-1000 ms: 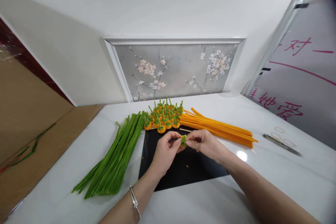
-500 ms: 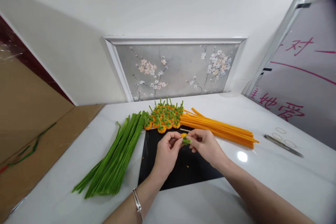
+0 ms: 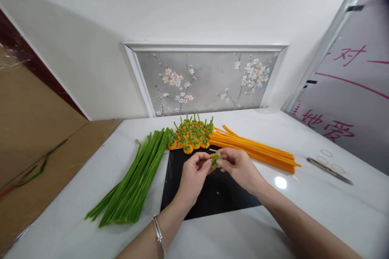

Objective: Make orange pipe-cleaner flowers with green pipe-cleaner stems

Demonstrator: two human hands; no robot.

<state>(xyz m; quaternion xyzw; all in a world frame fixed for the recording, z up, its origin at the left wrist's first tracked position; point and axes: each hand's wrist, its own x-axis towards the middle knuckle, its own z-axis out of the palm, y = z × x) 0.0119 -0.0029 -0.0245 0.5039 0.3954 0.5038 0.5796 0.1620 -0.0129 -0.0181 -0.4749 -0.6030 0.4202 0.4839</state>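
Observation:
Between the fingertips of both hands is a small orange and green pipe-cleaner piece (image 3: 215,160), its green part facing up. My left hand (image 3: 196,174) pinches it from the left, and my right hand (image 3: 238,166) pinches it from the right. Both hands are over a black mat (image 3: 209,198). Behind them stands a cluster of small orange pumpkin-like pieces (image 3: 191,133) with green stems. Green pipe cleaners (image 3: 136,182) lie in a bundle to the left. A bundle of orange pipe cleaners (image 3: 255,149) lies to the right.
Tweezers (image 3: 330,170) and several thin rings (image 3: 326,153) lie at the right of the white table (image 3: 304,218). Brown cardboard (image 3: 69,170) covers the left side. A thin stick (image 3: 213,150) shows just behind my hands.
The small piece has been turned between my fingers, so its green part now points up instead of to the right. My hands have otherwise barely moved, and the view has shifted slightly.

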